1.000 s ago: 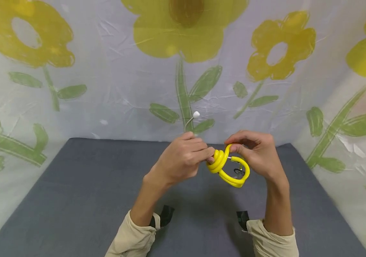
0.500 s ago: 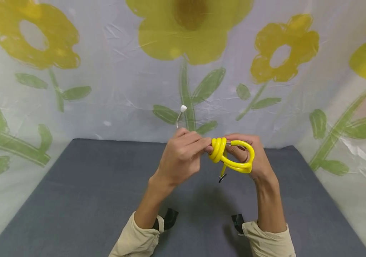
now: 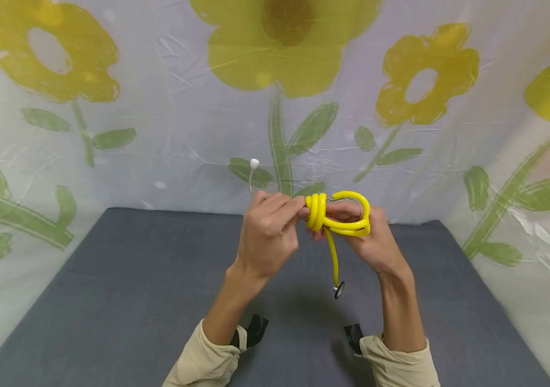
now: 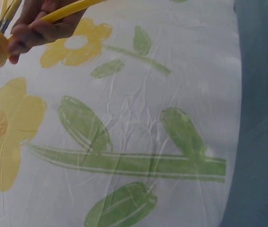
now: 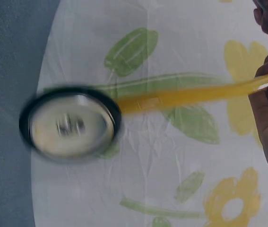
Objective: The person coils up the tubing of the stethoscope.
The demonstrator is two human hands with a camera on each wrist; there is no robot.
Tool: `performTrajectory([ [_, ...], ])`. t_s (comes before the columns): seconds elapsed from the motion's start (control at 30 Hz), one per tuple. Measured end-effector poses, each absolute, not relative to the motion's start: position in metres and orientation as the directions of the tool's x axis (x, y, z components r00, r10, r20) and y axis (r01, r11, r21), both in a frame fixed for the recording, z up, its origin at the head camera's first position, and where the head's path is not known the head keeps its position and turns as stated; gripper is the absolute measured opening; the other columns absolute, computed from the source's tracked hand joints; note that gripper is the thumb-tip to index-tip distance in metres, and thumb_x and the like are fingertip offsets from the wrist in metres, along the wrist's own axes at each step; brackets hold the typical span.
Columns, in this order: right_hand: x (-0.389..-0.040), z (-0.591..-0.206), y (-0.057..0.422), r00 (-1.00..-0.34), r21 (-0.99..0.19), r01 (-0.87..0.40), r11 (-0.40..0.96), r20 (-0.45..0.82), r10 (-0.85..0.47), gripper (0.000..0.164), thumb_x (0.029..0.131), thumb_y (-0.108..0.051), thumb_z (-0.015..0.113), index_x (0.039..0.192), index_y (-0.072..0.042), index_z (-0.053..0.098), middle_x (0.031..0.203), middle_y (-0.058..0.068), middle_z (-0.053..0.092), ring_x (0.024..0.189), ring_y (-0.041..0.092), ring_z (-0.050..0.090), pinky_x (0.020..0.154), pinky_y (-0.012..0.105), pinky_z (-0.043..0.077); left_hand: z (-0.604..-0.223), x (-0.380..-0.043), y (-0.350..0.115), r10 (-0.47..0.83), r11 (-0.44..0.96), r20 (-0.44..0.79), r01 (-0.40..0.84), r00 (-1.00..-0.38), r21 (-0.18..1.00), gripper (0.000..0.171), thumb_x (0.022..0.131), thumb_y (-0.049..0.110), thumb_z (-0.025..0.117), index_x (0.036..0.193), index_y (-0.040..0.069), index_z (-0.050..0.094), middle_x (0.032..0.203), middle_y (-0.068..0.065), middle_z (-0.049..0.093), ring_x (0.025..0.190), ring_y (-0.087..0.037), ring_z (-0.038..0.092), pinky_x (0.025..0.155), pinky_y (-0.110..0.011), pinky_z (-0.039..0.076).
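Between my hands, above the table, is a stethoscope [image 3: 320, 213] with yellow tubing, several turns of it wound in a tight coil. My left hand [image 3: 269, 228] grips it just left of the coil, and a metal ear tube with a white ear tip [image 3: 254, 163] sticks up behind the knuckles. My right hand [image 3: 376, 244] is behind the yellow loop, its fingers bent against the coil's underside and partly hidden. From the coil the free tube hangs down to the round, black-rimmed chest piece [image 3: 339, 290]. In the right wrist view the chest piece [image 5: 70, 125] is large and blurred.
A dark grey table [image 3: 135, 301] lies under the hands. Behind and at both sides hangs a pale sheet [image 3: 173, 118] printed with yellow flowers. Black straps [image 3: 257, 330] show at both wrists by the beige sleeves [image 3: 209, 355].
My right hand has let go of the tube at the coil's top and moved behind and under the coil. The chest-piece end now hangs lower. The ear tip has swung left.
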State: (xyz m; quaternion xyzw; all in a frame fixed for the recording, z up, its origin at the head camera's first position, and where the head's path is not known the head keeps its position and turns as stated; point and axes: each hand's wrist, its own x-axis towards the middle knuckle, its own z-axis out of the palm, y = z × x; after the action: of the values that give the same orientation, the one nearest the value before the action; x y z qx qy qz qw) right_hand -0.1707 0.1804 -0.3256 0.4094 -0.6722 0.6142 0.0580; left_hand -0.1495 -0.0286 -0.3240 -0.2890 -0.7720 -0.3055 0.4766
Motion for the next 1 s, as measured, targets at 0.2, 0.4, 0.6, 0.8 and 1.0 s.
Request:
performTrajectory([
  [0.2, -0.170, -0.323, 0.171, -0.683, -0.820, -0.567, -0.078, 0.521, -0.511, 0.038, 0.093, 0.011, 0.069, 0.128, 0.021, 0.059, 0.110, -0.005, 0.079, 0.090, 0.016, 0.080, 0.085, 0.035, 0.064, -0.324, -0.151, -0.027, 0.083, 0.684, 0.920, 0.693, -0.384, 0.227, 0.008, 0.092, -0.001, 0.073, 0.096, -0.001, 0.080, 0.078, -0.010, 0.077, 0.071, -0.024, 0.071, 0.072, -0.035, 0.047],
  [0.4, -0.166, -0.322, 0.159, -0.758, -0.900, -0.432, -0.060, 0.399, -0.516, 0.034, 0.096, 0.002, 0.070, 0.127, 0.015, 0.064, 0.106, -0.001, 0.081, 0.092, 0.021, 0.080, 0.089, 0.042, 0.063, -0.325, -0.153, -0.030, 0.022, 0.719, 0.926, 0.650, -0.377, 0.248, 0.006, 0.093, 0.000, 0.073, 0.094, -0.002, 0.078, 0.077, -0.011, 0.076, 0.071, -0.025, 0.070, 0.070, -0.036, 0.045],
  [0.6, -0.165, -0.324, 0.147, -0.815, -0.947, -0.317, -0.050, 0.299, -0.496, 0.037, 0.097, -0.001, 0.070, 0.129, 0.014, 0.060, 0.097, -0.002, 0.081, 0.084, 0.018, 0.080, 0.090, 0.037, 0.063, -0.326, -0.156, -0.034, -0.014, 0.753, 0.928, 0.607, -0.373, 0.255, 0.008, 0.095, 0.002, 0.071, 0.091, -0.002, 0.076, 0.075, -0.012, 0.074, 0.066, -0.026, 0.067, 0.069, -0.037, 0.044],
  [0.8, -0.161, -0.325, 0.135, -0.889, -0.960, -0.276, 0.049, 0.235, -0.394, 0.026, 0.099, -0.003, 0.069, 0.122, 0.008, 0.065, 0.096, 0.008, 0.081, 0.081, 0.015, 0.079, 0.084, 0.032, 0.064, -0.327, -0.161, -0.038, -0.015, 0.801, 0.933, 0.554, -0.359, 0.226, 0.011, 0.096, 0.002, 0.070, 0.086, -0.001, 0.073, 0.071, -0.012, 0.071, 0.062, -0.025, 0.062, 0.069, -0.036, 0.043],
  [1.0, -0.147, -0.324, 0.116, -0.888, -0.827, -0.444, 0.346, 0.356, -0.289, 0.021, 0.099, -0.008, 0.071, 0.117, 0.002, 0.073, 0.093, 0.014, 0.080, 0.077, 0.016, 0.077, 0.078, 0.031, 0.064, -0.331, -0.168, -0.043, -0.036, 0.849, 0.938, 0.485, -0.345, 0.211, 0.015, 0.098, 0.006, 0.069, 0.084, 0.000, 0.070, 0.070, -0.011, 0.068, 0.061, -0.025, 0.061, 0.067, -0.036, 0.040],
])
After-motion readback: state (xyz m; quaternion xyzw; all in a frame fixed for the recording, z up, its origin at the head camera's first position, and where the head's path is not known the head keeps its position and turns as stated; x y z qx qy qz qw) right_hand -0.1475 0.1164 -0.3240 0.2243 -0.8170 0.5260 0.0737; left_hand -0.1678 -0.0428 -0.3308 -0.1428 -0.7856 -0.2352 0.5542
